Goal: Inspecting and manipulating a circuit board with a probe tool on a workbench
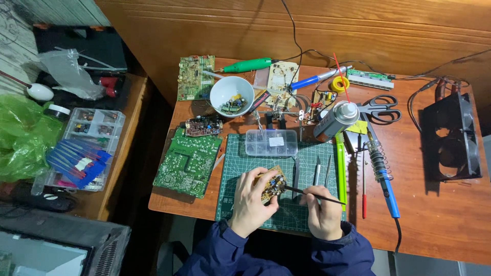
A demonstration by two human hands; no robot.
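Observation:
My left hand (250, 202) grips a small tan circuit board (274, 184) with mounted parts, tilted up over the green cutting mat (240, 153). In my right hand (323, 212) is a thin black tool (314, 193); its tip touches the board's right side and its tail sticks out to the right. Both hands rest at the mat's near edge, in dark blue sleeves.
A large green circuit board (187, 161) lies left of the mat. Behind it are a clear parts box (271, 142), white bowl (231, 95), spray can (336, 120), scissors (379, 108) and a blue soldering iron (384, 179) in its coil stand. A black fan (452, 137) stands at right.

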